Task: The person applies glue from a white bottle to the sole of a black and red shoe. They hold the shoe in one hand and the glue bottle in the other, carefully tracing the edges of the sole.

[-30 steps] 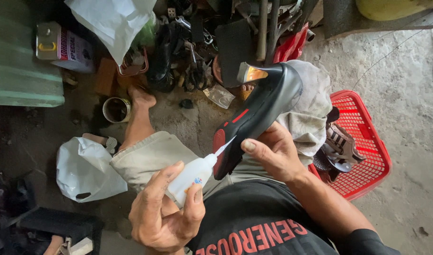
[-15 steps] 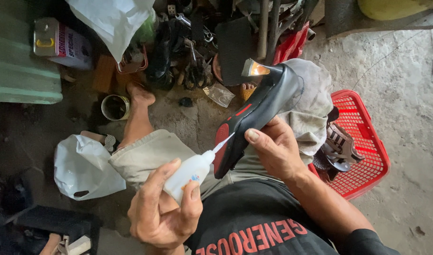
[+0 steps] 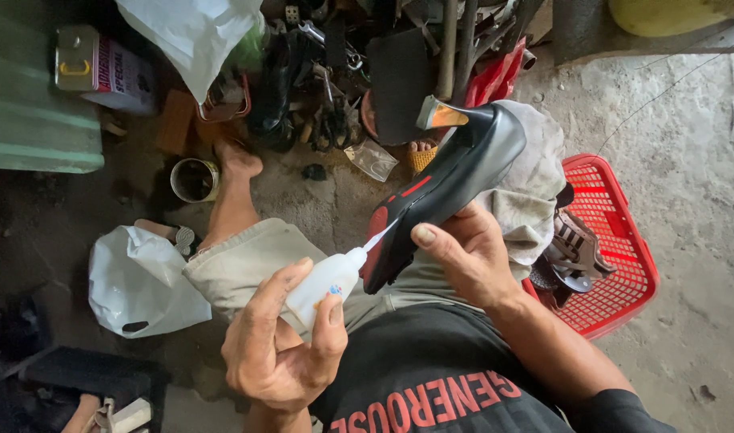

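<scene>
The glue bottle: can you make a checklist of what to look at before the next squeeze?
1. Left hand wrapped around the white glue bottle: ok.
2. Bottle nozzle touching the edge of the sole: ok.
3. Right hand gripping the black high-heeled shoe, sole turned up: ok.
4. Thumb close to the nozzle; could get sticky: not ok.
5. How much glue is left in the bottle: cannot tell.
6. Shoe held over the lap, apart from the red basket: ok.
</scene>
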